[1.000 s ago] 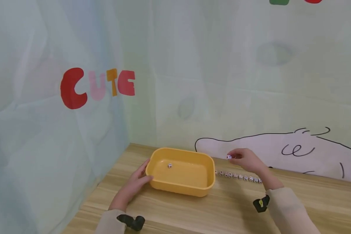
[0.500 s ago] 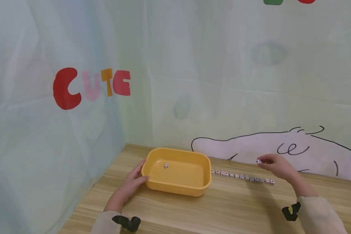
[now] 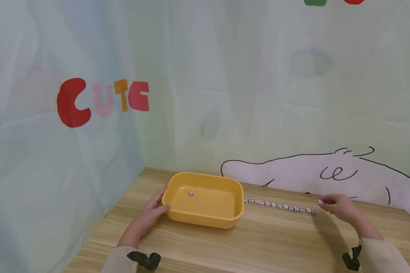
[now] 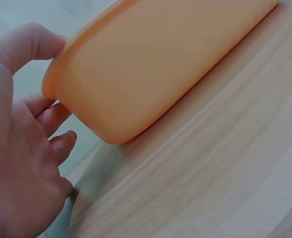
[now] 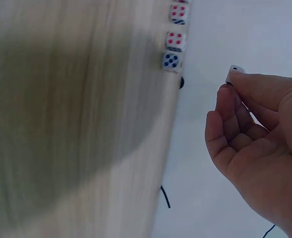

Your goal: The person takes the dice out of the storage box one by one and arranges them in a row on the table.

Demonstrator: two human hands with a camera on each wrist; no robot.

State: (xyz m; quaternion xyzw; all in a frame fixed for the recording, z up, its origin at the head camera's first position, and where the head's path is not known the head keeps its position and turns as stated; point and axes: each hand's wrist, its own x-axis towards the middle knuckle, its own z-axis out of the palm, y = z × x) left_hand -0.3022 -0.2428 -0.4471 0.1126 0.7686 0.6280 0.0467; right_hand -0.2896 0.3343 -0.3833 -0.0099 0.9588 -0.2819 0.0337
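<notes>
My left hand (image 3: 149,213) holds the left end of a yellow plastic tub (image 3: 205,220). In the left wrist view its thumb lies on the rim, and the other fingers are round the end, under the lip. One die (image 3: 191,193) lies inside the tub. My right hand (image 3: 343,207) pinches a white die (image 5: 233,73) between thumb and fingertips, a little beyond the right end of a row of dice (image 3: 285,207). In the right wrist view the last die of the row (image 5: 171,61) shows five blue dots.
The row runs along the back of the wood-grain table (image 3: 259,242), starting near the tub's right side. Behind it hangs a pale printed cloth (image 3: 259,113), and another cloth with colored letters (image 3: 73,102) closes off the left side.
My right hand has carried its die rightward along the row and lowered it past the row's end. The left hand stays on the tub. The head view has shifted slightly right.
</notes>
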